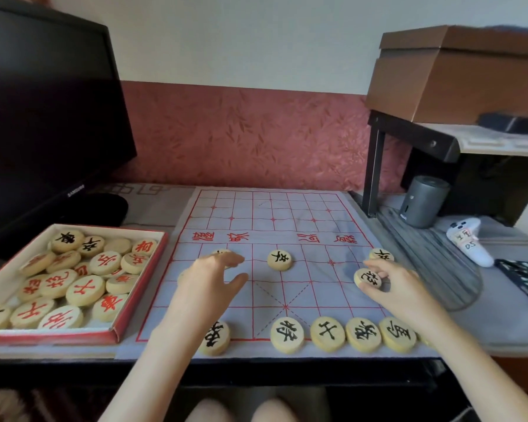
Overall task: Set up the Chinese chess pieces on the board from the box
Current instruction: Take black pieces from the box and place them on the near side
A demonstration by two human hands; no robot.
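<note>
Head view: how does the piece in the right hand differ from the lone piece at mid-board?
The held piece is pinched by the right hand; the middle piece lies flat on the board, untouched. The held piece is near the board's right side, the middle piece central. Their characters differ. Both are pale round discs with black characters.

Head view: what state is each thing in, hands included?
Box, open, mostly red pieces inside.
Board, spread flat, only near half partly set.
Left hand, open, fingertips on a half-covered piece.
Right hand, pinches a black piece.
Monitor, screen dark.
Carton, lid on.
</note>
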